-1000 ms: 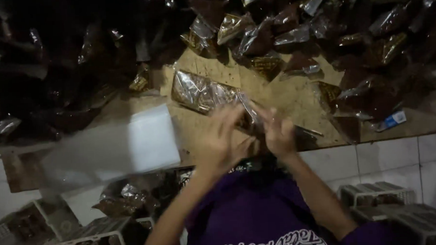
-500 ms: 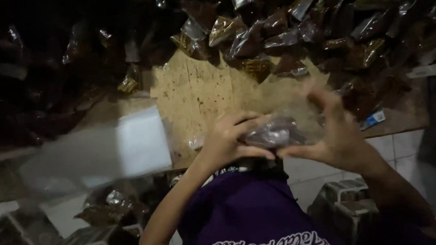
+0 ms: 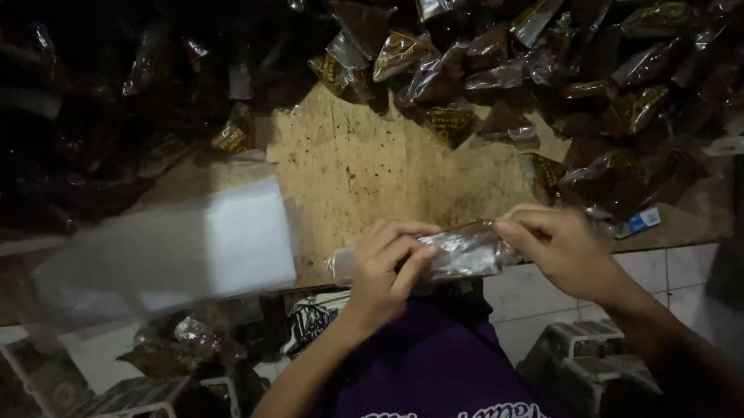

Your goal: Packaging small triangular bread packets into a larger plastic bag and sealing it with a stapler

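A clear plastic packet with dark filling is stretched sideways between both hands at the near edge of a stained wooden board. My left hand grips its left part, fingers curled over the top. My right hand pinches its right end. Both hands hover just above the board's front edge, over my purple shirt.
A large heap of filled dark packets covers the board's far side and right. More dark packets lie at the left. A white box-like block stands left of my hands. White crates sit on the tiled floor below.
The packet has come down from a raised, bunched hold to the board's near edge. It is now stretched flat between my hands. One second ago it lay on the board.
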